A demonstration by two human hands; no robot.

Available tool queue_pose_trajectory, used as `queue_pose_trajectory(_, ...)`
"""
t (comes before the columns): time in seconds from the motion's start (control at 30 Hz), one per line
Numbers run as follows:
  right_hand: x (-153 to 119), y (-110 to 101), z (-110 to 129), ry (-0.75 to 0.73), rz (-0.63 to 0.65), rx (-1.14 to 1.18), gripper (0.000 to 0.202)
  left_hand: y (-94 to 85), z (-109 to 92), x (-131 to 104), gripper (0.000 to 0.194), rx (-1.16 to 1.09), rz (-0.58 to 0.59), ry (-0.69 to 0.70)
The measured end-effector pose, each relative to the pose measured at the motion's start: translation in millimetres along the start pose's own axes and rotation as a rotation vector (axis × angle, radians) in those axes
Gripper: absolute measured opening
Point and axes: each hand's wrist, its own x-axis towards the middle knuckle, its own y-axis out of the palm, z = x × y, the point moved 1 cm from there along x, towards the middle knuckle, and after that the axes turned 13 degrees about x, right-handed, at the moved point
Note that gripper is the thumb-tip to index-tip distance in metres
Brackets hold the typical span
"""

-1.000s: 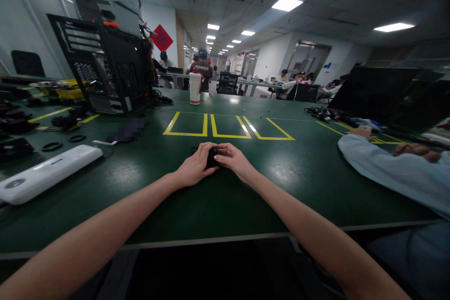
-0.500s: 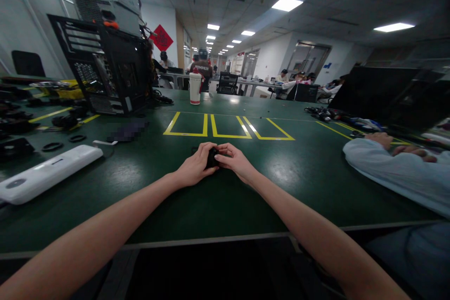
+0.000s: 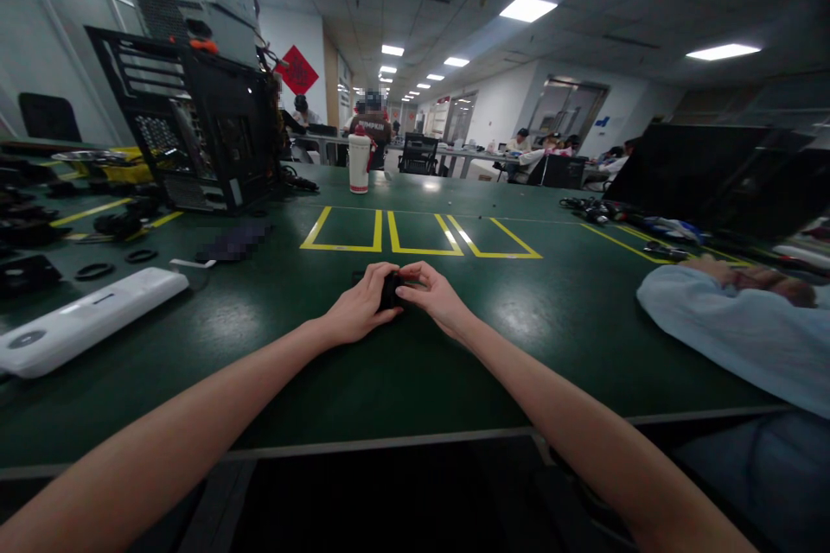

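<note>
Keeping nearly the same pose as a second ago, I grasp a small black object [image 3: 390,294] between my left hand [image 3: 356,308] and right hand [image 3: 436,297] at the smooth green desk [image 3: 415,380], so the same handling step seems to continue.

Open-plan office: chair [image 3: 418,154], computer case [image 3: 224,125]

Green tabletop [image 3: 415,389]: open passage from right hand [image 3: 436,298] to white cup [image 3: 359,164], over yellow tape [image 3: 424,252]; obstructions, white device [image 3: 97,318] left, co-worker's sleeve [image 3: 719,337] right.
</note>
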Motion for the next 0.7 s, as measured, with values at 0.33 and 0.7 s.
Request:
queue_pose_trajectory(0.33,-2.6,-1.8,-0.3,0.039,0.051,-0.016,0.039,0.6,0.6,0.1,0.058,-0.012,-0.005,-0.002)
queue_pose_trajectory(0.7,-3.0,0.5,1.1,0.063,0.04,-0.013,0.04,0.9,0.9,0.1,0.057,-0.005,0.0,-0.007)
